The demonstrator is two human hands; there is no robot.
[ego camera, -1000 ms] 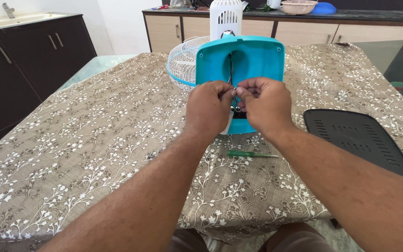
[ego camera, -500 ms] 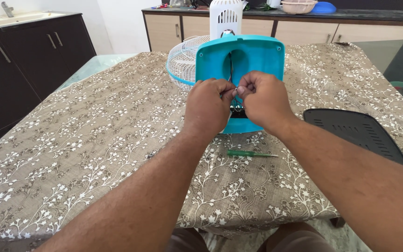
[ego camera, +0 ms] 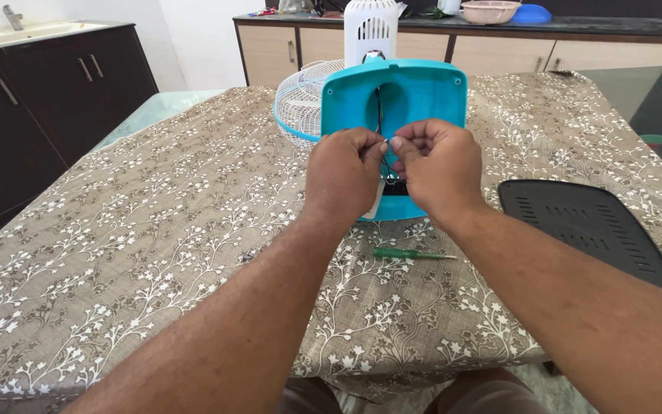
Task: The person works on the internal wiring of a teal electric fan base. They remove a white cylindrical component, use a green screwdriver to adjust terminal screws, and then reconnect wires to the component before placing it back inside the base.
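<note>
Since a second earlier, both hands had barely shifted, staying together at the open back of the turquoise fan base (ego camera: 415,96). The left hand (ego camera: 344,172) and right hand (ego camera: 437,170) met fingertip to fingertip, each pinching a thin black wire (ego camera: 381,115) that ran down inside the base's hollow. The base stood upright near the middle of the tabletop (ego camera: 116,253), which was covered in a floral cloth. A white fan grille (ego camera: 300,103) lay just behind it to the left. A green screwdriver (ego camera: 408,254) lay near the front edge, below the hands. A black vented panel (ego camera: 584,230) rested well apart, close to the right edge. The left half of the cloth lay open.
</note>
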